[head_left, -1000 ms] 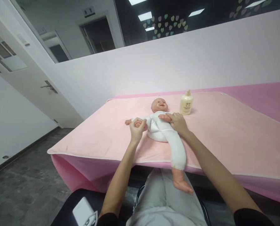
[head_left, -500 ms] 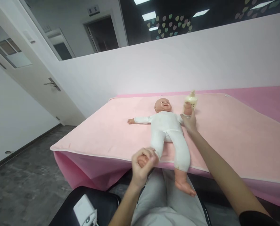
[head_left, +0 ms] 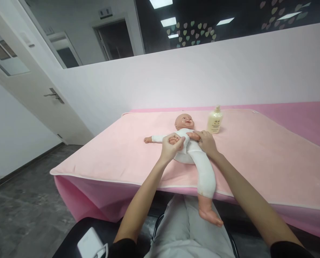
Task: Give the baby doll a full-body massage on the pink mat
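Observation:
A baby doll [head_left: 206, 175] in a white suit lies on its back, head toward the wall, on a pink mat [head_left: 108, 154]. My left hand [head_left: 172, 147] is wrapped round the doll's foot on the left side, with that leg folded up over the belly. The toes show between my fingers. My right hand [head_left: 207, 142] grips the doll's arm on the right side, which lies across the chest; its small hand points left toward the raised foot. The doll's other leg hangs over the table edge, and its other arm stretches out to the left.
A pale yellow pump bottle [head_left: 215, 121] stands on the mat just beyond my right hand. A black chair [head_left: 76, 229] with a white device [head_left: 90, 243] and cable on it is at lower left. A white wall with a dark window rises behind the table.
My left hand has lifted the doll's foot from the table edge up to its belly. My right hand has brought the doll's arm inward from beside the bottle to the chest.

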The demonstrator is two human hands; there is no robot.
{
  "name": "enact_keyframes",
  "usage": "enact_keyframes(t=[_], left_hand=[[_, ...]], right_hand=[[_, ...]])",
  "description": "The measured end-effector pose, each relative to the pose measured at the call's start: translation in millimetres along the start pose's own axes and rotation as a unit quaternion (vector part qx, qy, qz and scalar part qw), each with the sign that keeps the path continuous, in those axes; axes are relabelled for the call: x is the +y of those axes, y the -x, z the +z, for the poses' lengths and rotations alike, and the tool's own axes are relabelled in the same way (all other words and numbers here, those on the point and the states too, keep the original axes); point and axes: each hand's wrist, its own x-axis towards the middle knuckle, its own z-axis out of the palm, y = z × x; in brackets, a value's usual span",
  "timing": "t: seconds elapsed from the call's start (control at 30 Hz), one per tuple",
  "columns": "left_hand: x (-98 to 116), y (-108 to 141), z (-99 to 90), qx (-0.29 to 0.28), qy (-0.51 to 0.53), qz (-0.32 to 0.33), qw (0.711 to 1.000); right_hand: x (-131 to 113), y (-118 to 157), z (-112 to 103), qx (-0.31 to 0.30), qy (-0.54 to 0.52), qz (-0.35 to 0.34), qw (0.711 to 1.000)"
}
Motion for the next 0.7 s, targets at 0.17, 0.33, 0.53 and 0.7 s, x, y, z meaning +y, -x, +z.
enact_keyframes(t=[0.17,0.33,0.53,0.7], left_hand=[[-16.4,-8.3,14.1,-0.017,-0.02,-0.02,0.999],[3.8,42.9,21.2,-0.023,-0.069,0.005,0.997],[11.5,134.7,29.6,0.0,-0.149,0.122,0.981],[32.5,127.5,11.7,0.024,-0.096,0.15,0.984]], right_hand=[[-3.5,1.0,-5.4,0.003,-0.047,0.026,0.999],[3.6,-4.4,-0.2,0.132,-0.227,0.176,0.949],[33.5,-13.6,5.1,0.278,-0.352,0.347,0.824],[35.8,-13.0,5.4,0.267,-0.317,0.368,0.832]])
